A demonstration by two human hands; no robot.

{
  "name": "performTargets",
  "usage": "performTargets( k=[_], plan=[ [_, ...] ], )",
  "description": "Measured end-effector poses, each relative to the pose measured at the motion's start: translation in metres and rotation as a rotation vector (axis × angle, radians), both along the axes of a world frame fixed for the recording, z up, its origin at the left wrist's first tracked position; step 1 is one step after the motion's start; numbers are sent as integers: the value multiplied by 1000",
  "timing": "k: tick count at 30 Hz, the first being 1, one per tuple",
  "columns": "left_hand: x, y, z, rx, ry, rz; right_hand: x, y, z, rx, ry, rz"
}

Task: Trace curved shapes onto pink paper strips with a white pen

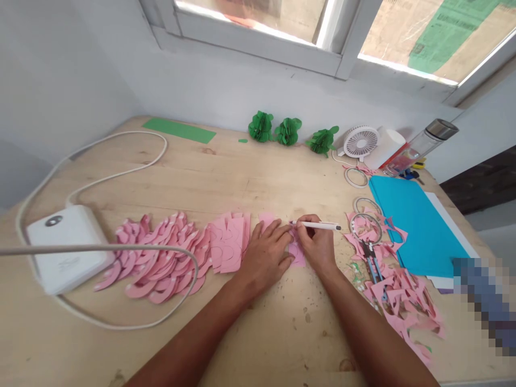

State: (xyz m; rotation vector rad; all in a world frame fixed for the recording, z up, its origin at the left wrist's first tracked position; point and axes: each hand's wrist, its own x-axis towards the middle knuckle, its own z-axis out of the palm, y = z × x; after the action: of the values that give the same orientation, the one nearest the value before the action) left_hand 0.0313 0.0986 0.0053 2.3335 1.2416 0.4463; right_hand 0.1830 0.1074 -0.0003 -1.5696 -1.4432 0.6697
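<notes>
My left hand [268, 248] lies flat with its fingers stretched out over a piece of pink paper [298, 257], which it partly covers. In my right hand [316, 242] is a white pen [324, 225], pinched between thumb and fingers, its tip at the paper's upper edge beside my left fingertips. Left of my left hand sits a stack of pink paper pieces [228, 244] with curved outlines drawn on them. Farther left lies a heap of cut curved pink paper shapes [169, 258].
A white power bank [66, 247] with a looping cable stands at left. Pink scraps, rolls of tape [365, 228] and scissors [371, 263] lie at right, beside blue paper sheets [419, 226]. Green paper flowers [287, 131], a small fan [362, 142] and a glass bottle [419, 148] line the back.
</notes>
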Motion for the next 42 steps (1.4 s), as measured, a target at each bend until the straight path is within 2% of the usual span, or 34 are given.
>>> performTargets(
  k=[42],
  plan=[
    [0,0,-2,19,11,-8,3,-8,7,20,-277,-103]
  ],
)
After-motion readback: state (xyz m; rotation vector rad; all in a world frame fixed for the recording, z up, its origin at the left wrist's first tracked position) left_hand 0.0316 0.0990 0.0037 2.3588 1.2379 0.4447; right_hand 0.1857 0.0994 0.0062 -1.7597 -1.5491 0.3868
